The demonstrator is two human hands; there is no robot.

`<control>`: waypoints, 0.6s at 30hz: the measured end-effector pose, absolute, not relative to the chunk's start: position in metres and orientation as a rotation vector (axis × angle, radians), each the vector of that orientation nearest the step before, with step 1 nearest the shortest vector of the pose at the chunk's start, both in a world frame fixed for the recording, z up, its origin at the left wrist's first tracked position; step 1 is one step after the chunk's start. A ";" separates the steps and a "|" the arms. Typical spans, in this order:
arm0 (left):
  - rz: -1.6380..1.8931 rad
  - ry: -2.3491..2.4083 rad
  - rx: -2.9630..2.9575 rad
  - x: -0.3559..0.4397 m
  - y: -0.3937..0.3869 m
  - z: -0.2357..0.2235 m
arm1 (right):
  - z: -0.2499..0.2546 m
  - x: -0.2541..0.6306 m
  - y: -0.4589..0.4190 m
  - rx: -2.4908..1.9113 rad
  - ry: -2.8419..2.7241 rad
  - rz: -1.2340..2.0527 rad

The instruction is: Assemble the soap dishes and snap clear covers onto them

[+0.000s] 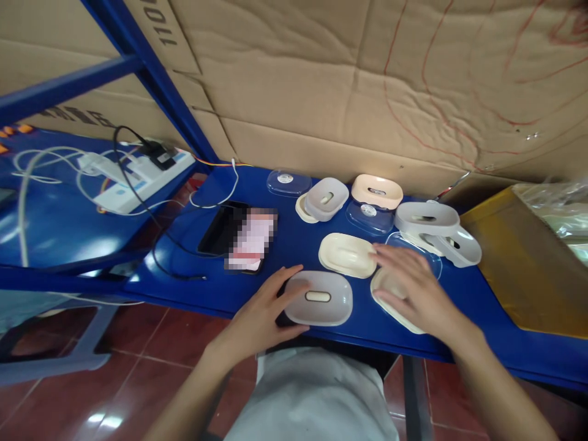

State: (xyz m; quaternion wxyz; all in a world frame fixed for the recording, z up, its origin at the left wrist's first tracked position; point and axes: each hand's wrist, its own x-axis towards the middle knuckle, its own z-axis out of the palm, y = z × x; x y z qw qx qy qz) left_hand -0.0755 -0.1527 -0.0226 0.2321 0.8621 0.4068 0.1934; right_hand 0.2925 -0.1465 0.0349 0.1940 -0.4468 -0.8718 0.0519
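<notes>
A grey soap dish (337, 309) with a small oval slot piece in its middle lies near the table's front edge. My left hand (266, 309) grips its left end, thumb at the near rim and fingers at the far rim and inside. Fingers apart, my right hand (416, 285) hovers over a cream oval dish piece (386, 285), hiding part of it. Its fingertips are at the right end of another cream oval piece (346, 251); whether they touch it I cannot tell.
Behind are a grey dish (337, 191), a peach dish (383, 191), clear lids (294, 184) and stacked grey dishes (436, 214). At left lie a phone (252, 239), cables and a power strip (124, 196). A cardboard box (514, 263) stands right; a cardboard wall (298, 79) rises behind.
</notes>
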 end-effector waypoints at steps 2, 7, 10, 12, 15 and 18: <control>0.508 1.133 2.374 -0.076 -0.153 -0.023 | 0.040 0.328 -0.146 -1.397 -2.348 0.067; 0.496 1.138 2.399 -0.077 -0.153 -0.025 | 0.032 0.389 -0.154 -1.601 -2.320 0.085; 0.498 1.141 2.403 -0.077 -0.153 -0.026 | 0.024 0.401 -0.159 -1.636 -2.336 0.143; 0.509 1.129 2.405 -0.077 -0.154 -0.026 | 0.019 0.406 -0.162 -1.635 -2.347 0.183; 0.546 1.114 2.408 -0.077 -0.154 -0.026 | 0.012 0.412 -0.167 -1.641 -2.339 0.164; 0.569 1.115 2.402 -0.077 -0.154 -0.025 | 0.004 0.416 -0.170 -1.654 -2.339 0.100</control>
